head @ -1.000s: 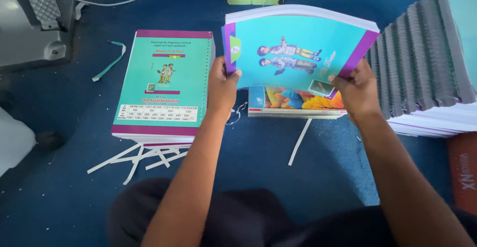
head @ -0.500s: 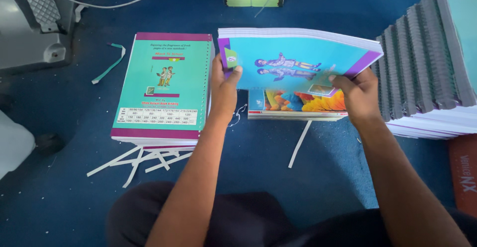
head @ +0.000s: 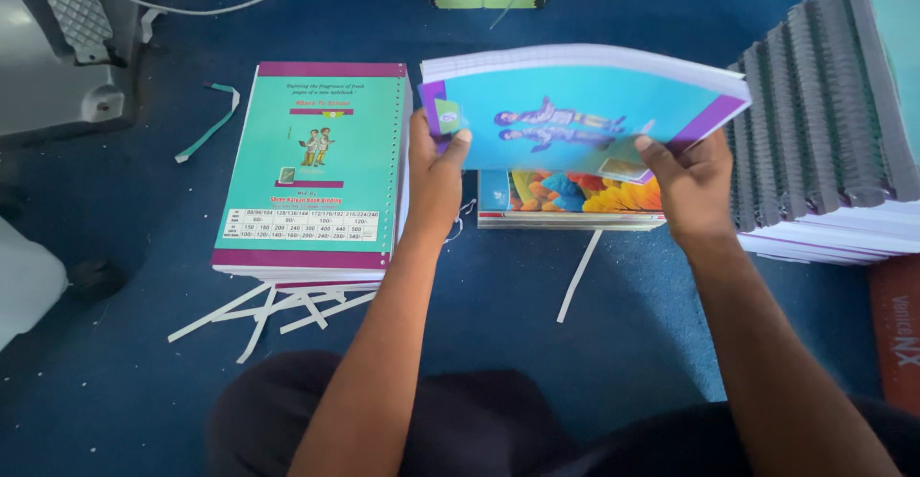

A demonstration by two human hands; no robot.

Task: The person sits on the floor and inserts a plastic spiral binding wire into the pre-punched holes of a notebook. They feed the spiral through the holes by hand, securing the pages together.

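Overhead, the left hand (head: 433, 175) and right hand (head: 692, 187) clamp opposite ends of a thick, glossy turquoise notebook bundle (head: 580, 113), its long axis running left-right, tilted just above the colourful book (head: 573, 194).

held notebook stack (head: 585, 103) tilted flatter, lowered

Our raised turquoise purple-edged notebook bundle (head: 575, 103) hides most of the colourful flat book (head: 575, 194); the grey spiral-bound stack (head: 834, 103) runs off-frame.

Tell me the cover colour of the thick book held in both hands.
Turquoise with purple edge bands, on the thick held book; head view.
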